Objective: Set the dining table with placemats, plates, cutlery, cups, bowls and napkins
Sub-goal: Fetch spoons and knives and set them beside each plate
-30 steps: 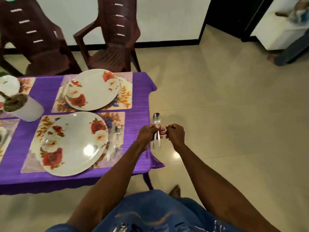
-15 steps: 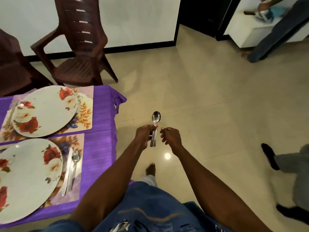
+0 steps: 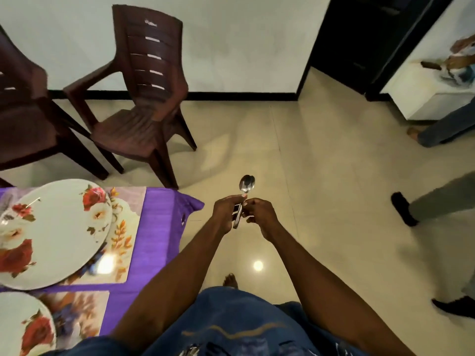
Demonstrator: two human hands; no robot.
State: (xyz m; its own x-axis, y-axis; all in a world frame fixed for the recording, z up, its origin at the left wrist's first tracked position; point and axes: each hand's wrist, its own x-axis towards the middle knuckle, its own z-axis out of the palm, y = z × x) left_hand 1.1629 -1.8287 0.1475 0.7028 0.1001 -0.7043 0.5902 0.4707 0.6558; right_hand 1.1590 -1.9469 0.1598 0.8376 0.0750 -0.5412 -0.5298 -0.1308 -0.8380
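Note:
My left hand (image 3: pixel 227 211) grips a bundle of steel cutlery by the handles (image 3: pixel 237 218), with a spoon (image 3: pixel 246 183) sticking up bowl first. My right hand (image 3: pixel 261 214) sits close beside it, and its fingertips pinch the spoon's neck. Both hands hover over the floor, just right of the table corner. The table has a purple cloth (image 3: pixel 159 227). On it lie a floral plate (image 3: pixel 51 232) on a placemat (image 3: pixel 124 227), and a nearer floral plate (image 3: pixel 23 325) on another placemat (image 3: pixel 84 312).
Two dark brown plastic chairs (image 3: pixel 144 98) (image 3: pixel 20 119) stand beyond the table by the wall. Other people's legs and feet are at the right: (image 3: pixel 437 201), (image 3: pixel 447 127), and a shoe (image 3: pixel 452 307). A dark doorway (image 3: pixel 359 34) is at the back right.
My view has swung right and forward, so the table slid toward the left edge. My right hand came back onto the spoon's neck. The left hand keeps its grip on the cutlery.

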